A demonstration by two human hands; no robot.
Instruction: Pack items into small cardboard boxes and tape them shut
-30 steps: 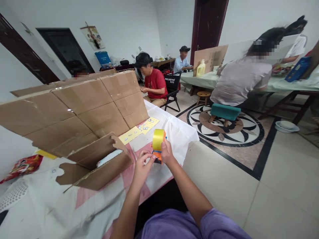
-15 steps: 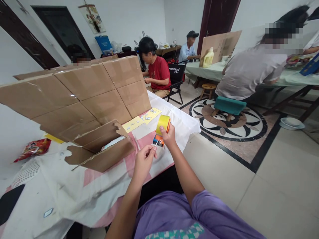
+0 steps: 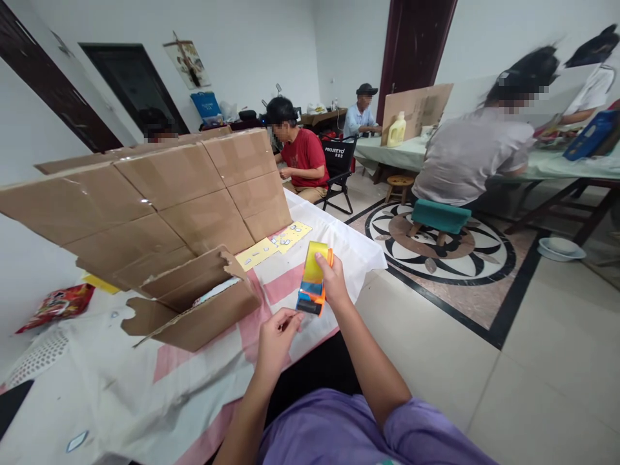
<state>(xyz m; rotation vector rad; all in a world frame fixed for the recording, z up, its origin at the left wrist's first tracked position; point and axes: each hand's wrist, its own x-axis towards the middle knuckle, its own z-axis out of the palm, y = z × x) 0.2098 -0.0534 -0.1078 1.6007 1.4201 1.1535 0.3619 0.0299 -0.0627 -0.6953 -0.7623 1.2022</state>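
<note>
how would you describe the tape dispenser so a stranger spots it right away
Start at the white and pink cloth-covered table with the tall cardboard screen. Just off its near right edge, the right hand holds up the tape dispenser. It is the only bright yellow roll on an orange and blue frame.

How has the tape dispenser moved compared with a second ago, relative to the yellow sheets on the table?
Yes. The tape dispenser, held in the right hand, now sits nearer the person, farther from the yellow sheets, with the left hand pinching below it.
</note>
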